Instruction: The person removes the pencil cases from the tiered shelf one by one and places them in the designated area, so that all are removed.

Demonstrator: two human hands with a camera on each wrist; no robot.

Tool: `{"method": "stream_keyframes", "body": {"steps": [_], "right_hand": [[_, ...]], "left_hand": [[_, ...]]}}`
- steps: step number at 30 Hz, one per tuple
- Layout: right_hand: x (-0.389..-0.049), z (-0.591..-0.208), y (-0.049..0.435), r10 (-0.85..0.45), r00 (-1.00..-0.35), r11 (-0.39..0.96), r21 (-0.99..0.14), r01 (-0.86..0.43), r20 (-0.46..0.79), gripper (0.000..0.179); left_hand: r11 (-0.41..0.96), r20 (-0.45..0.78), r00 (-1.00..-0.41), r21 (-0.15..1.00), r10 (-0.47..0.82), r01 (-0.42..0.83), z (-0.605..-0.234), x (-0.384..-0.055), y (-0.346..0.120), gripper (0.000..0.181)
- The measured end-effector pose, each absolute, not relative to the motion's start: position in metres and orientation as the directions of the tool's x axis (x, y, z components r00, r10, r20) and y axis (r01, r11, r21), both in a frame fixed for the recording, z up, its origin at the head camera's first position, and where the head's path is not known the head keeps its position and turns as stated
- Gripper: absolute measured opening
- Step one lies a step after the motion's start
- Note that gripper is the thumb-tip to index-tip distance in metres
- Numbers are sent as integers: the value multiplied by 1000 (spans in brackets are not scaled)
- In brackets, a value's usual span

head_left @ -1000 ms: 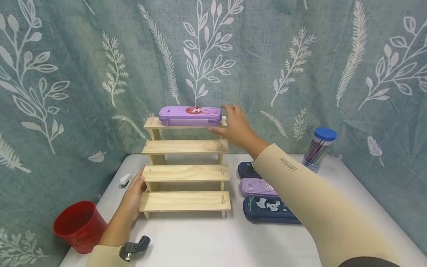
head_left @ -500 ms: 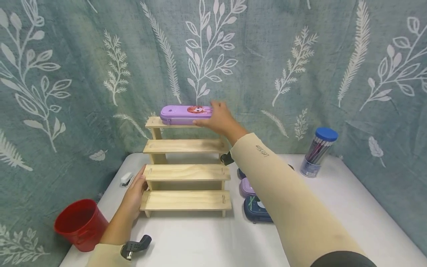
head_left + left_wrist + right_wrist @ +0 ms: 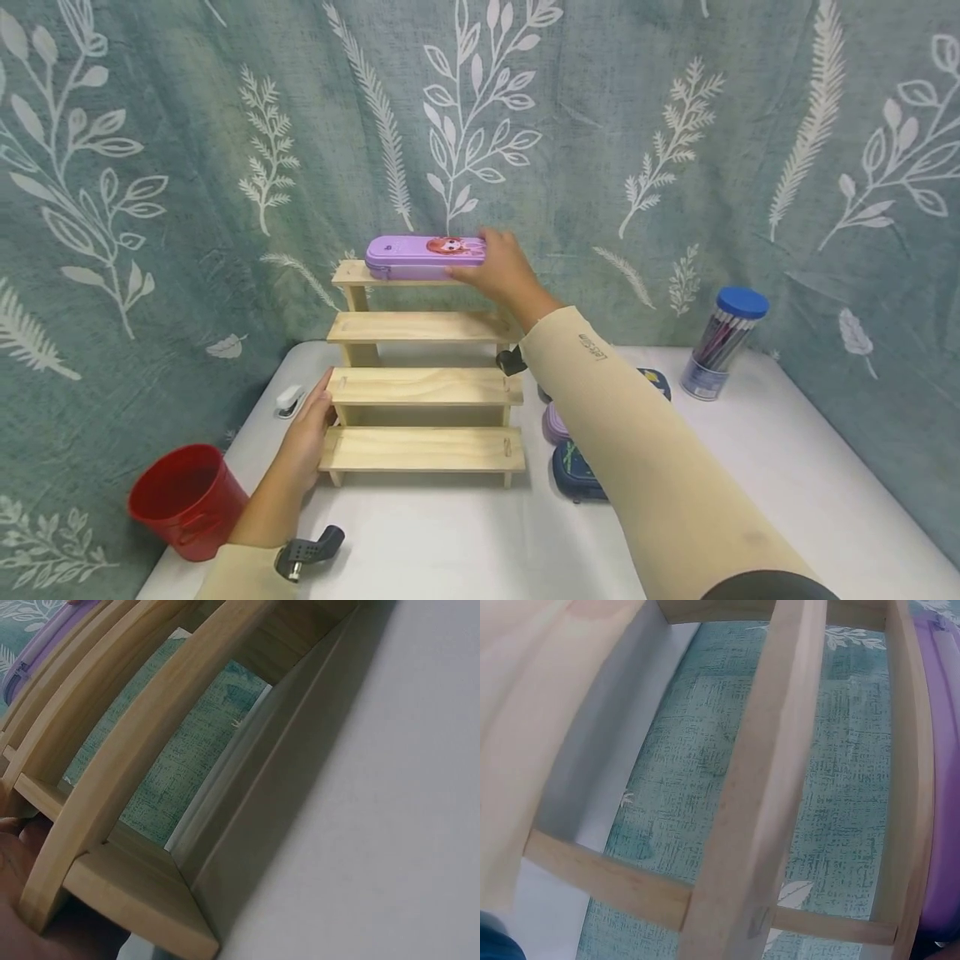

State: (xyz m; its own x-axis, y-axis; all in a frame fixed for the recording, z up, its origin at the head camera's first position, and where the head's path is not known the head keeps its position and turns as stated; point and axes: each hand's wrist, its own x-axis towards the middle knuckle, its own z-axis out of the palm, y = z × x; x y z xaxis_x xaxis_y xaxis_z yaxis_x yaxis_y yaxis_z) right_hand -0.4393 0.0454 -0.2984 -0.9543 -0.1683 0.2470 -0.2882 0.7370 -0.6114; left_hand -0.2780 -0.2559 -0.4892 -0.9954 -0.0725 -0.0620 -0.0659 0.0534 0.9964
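Observation:
A light purple pencil case [image 3: 412,257] with a red-haired cartoon figure lies along the top step of a four-tiered wooden display shelf [image 3: 427,387]. My right hand [image 3: 504,267] holds the case's right end, thumb on the front and fingers over the back; that end is hidden by the hand. At the shelf's left side my left hand [image 3: 306,433] grips the wood near the second step from the bottom. In the left wrist view, fingers [image 3: 30,836] reach round the side piece. The right wrist view shows the purple case [image 3: 943,787] flush along the top board.
Right of the shelf, several more pencil cases, one of them dark blue [image 3: 576,473], lie partly under my right forearm. A blue-lidded pencil tub [image 3: 723,343] stands at the right. A red bucket [image 3: 187,504] and a white stapler [image 3: 289,400] are on the left.
My right hand has moved left from beside the purple case onto its right end, then slid slightly back to the right. My left hand has stayed on the shelf.

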Motion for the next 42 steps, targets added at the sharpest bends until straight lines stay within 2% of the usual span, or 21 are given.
{"method": "stream_keyframes", "body": {"steps": [7,26,36,42], "right_hand": [[-434,-299,49,-183,-949,728,-614,-306,256,96],[-412,-300,68,-225,-922,735,-566,-373,315,81],[-399,-314,81,-213,-915,692,-608,-389,343,93],[-385,-319,92,-190,-911,666,-633,-394,367,90]], "left_hand": [[53,-74,-994,996,-80,-78,-489,-278,-255,54],[46,-53,-996,997,-78,-57,-487,-277,-252,56],[41,-61,-996,997,-58,-63,-491,-275,-254,55],[64,-46,-996,997,-72,-51,-489,-276,-255,55]]}}
